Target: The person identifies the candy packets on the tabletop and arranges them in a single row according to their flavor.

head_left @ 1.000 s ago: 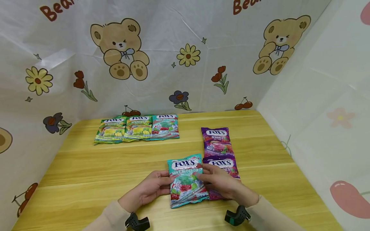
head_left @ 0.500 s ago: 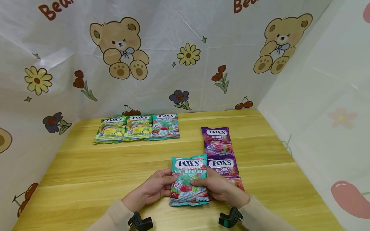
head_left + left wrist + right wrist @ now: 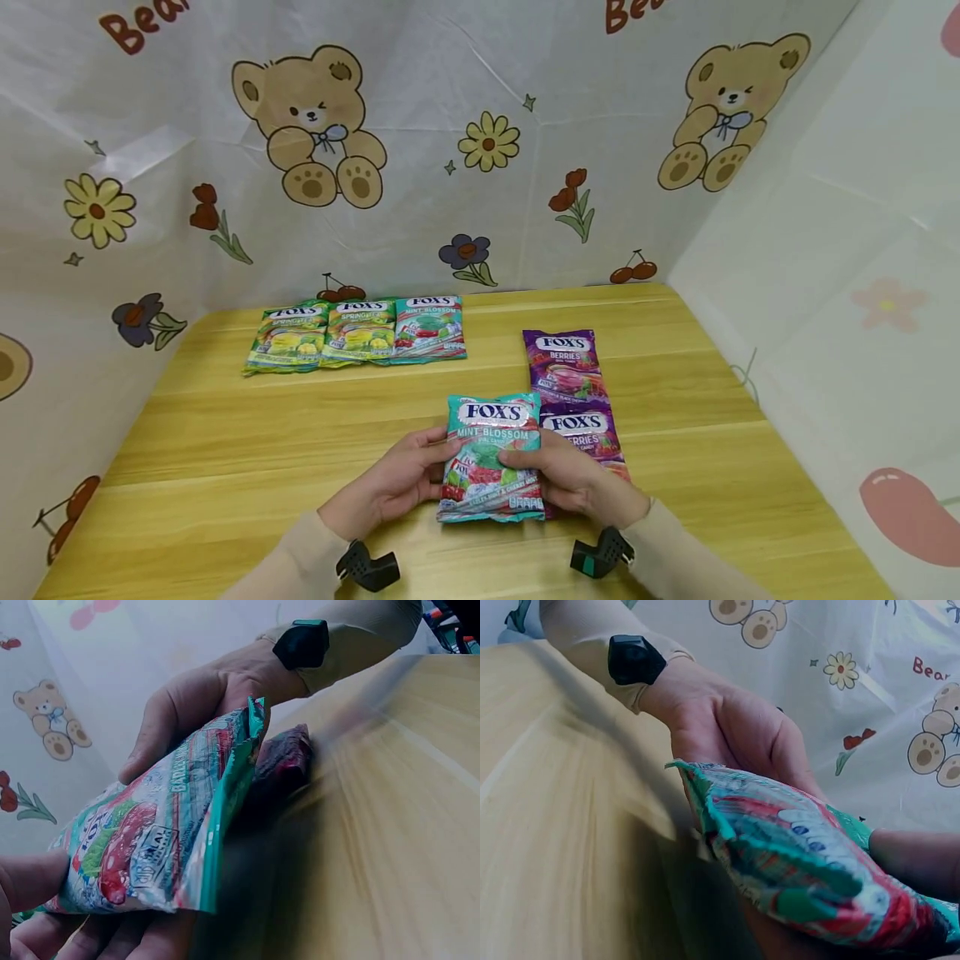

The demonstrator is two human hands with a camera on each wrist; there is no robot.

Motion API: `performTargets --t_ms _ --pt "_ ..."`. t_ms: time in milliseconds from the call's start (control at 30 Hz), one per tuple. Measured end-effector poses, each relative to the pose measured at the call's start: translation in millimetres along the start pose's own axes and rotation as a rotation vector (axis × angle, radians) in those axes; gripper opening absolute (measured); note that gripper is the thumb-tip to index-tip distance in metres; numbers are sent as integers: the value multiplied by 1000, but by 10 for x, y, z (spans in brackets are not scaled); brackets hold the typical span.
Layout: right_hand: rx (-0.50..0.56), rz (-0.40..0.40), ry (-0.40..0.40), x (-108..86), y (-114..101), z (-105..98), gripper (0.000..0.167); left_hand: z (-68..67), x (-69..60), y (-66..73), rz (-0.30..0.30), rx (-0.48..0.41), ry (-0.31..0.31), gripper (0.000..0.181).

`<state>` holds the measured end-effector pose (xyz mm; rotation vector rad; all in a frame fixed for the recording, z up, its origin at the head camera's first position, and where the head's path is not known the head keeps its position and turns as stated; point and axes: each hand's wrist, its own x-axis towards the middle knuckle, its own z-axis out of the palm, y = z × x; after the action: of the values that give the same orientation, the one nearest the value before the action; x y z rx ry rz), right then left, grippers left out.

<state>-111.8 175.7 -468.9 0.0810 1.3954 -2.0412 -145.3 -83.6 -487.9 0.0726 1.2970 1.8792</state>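
Left hand (image 3: pixel 401 482) and right hand (image 3: pixel 576 477) grip the mint bag (image 3: pixel 480 475), seemingly unplaced; beyond, three bags (image 3: pixel 358 337) line up (purple pair (image 3: pixel 564 371) beside the right likely pending).

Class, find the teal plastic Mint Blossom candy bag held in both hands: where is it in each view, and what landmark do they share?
Head: the teal plastic Mint Blossom candy bag is below centre.
Left wrist: the bag is left of centre.
Right wrist: the bag is at lower right.
Shared landmark: tan cartoon bear print, high in the head view, upper left in left wrist, upper right in right wrist.
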Motion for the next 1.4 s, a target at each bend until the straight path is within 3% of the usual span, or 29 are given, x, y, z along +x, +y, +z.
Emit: performTargets --t_ms 333,600,800,1100,1400 --pt "-5 -21 13 115 -185 -112 54 54 133 239 22 32 79 57" --pt "16 -26 144 222 -318 -179 61 66 413 420 53 22 196 51" --pt "-21 -15 181 366 -488 -255 60 50 620 561 69 -5 265 46" --pt "-83 -38 236 631 -733 -461 52 20 903 761 114 -50 287 40" --pt "-99 -44 265 891 -951 -570 57 -21 1029 990 101 -48 300 52"
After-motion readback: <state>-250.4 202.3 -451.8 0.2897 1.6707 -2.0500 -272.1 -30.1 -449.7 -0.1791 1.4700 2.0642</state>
